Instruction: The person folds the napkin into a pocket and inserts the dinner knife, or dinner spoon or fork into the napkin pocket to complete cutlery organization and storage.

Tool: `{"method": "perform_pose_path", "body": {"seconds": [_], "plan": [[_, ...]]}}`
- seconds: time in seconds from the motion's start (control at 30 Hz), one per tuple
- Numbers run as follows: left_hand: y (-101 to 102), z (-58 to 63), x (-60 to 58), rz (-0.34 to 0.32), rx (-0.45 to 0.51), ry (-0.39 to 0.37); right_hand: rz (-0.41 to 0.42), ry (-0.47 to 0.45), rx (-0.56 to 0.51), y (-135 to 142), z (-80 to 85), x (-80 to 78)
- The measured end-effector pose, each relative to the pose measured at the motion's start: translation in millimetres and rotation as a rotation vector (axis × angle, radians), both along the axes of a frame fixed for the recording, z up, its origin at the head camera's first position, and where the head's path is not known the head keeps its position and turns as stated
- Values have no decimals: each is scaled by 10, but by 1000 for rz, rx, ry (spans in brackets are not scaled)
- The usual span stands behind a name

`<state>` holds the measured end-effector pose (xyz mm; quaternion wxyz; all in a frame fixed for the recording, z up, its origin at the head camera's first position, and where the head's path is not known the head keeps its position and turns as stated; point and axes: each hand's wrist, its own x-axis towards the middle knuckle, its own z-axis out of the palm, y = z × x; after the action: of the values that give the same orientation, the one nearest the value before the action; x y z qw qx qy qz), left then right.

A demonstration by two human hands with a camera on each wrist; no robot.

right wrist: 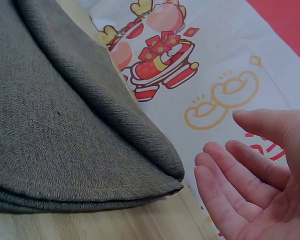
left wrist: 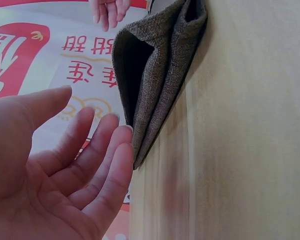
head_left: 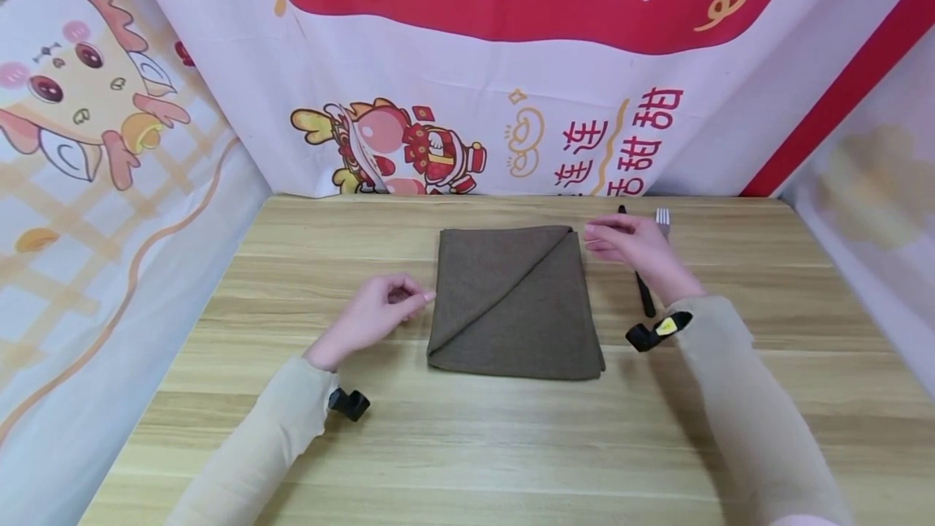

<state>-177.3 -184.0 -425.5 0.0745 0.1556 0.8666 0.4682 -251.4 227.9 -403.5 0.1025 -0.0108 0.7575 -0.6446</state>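
The brown cloth [head_left: 511, 323] lies folded into a square in the middle of the table [head_left: 467, 453], in front of me, and a diagonal fold [head_left: 504, 293] crosses it from the near left corner to the far right corner. From my left wrist I see that the layers do not lie tight at the edge: they stand apart and leave a dark hollow. So, in my judgement, good work here needs light fingers: I should press the layers down with flat fingertips and smooth from the fold to the outside, or, if I must take a corner, pinch only the layer I want, because a careless pull could spoil the diagonal. The fabric looks soft, and I suppose it will slip easily. My left hand [head_left: 376, 311] is just beside the left edge, with loosely bent fingers and the thumb away from them; it has hold of nothing, and I cannot tell if a fingertip touches the cloth. My right hand [head_left: 631, 246] is at the far right corner, a little apart from it, also relaxed, with a free gap between thumb and fingers and nothing inside. Both forearms reach forward from the two sides. Partly hidden by my right hand are a fork [head_left: 662, 217] and a thin dark handle [head_left: 645, 299].
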Motion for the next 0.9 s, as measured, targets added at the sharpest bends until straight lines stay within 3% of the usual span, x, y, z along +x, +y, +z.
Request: {"method": "perform_pose_path", "body": {"seconds": [0.23,0.43,0.77,0.9], "plan": [[-48,-17,147,-73,-73,-4,-28,-17,37,-111,-51,-150],[-45,-54,240,-165,-128,-8,-29,-16,36,-120,-193,-275],[-41,-98,283,-234,-131,-17,-37,-19,35,-230,-414,-420],[-42,-87,291,-251,-153,-28,-61,-9,90,-279,-433,-444]]}}
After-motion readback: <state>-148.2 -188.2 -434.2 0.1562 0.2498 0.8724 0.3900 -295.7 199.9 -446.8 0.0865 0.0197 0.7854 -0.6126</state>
